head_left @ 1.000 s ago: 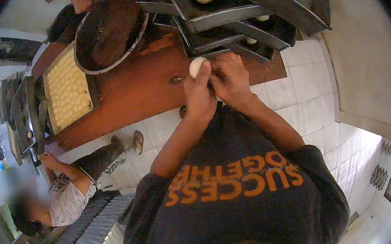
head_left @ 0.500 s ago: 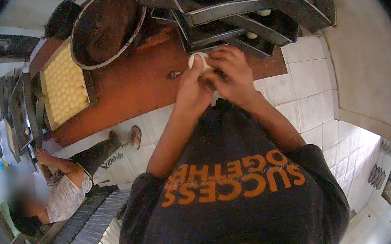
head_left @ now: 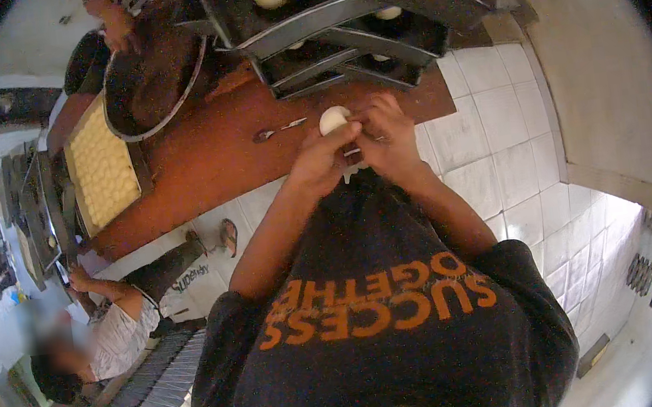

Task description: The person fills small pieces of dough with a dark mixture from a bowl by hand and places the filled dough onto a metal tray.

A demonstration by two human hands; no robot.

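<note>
A round, pale dough ball sits in my left hand, whose thumb and fingers are closed on it at the front edge of the brown table. Close beside it, my right hand has its fingers curled in toward the left thumb. What those fingers hold, if anything, is hidden. Between the two hands a small whitish bit shows, too small to name. On the tabletop just left of the ball lies a small slim object, dark at one end and light at the other.
Stacked dark metal trays holding dough balls stand beyond my hands. At left are a large dark bowl and a tray of pale dough balls. Another person's hand is at the bowl; a co-worker stands lower left.
My view has shifted, and the trays appear further left. My right fingers have come off the ball's side, leaving more of it showing. Another person's hand has appeared at the bowl.
</note>
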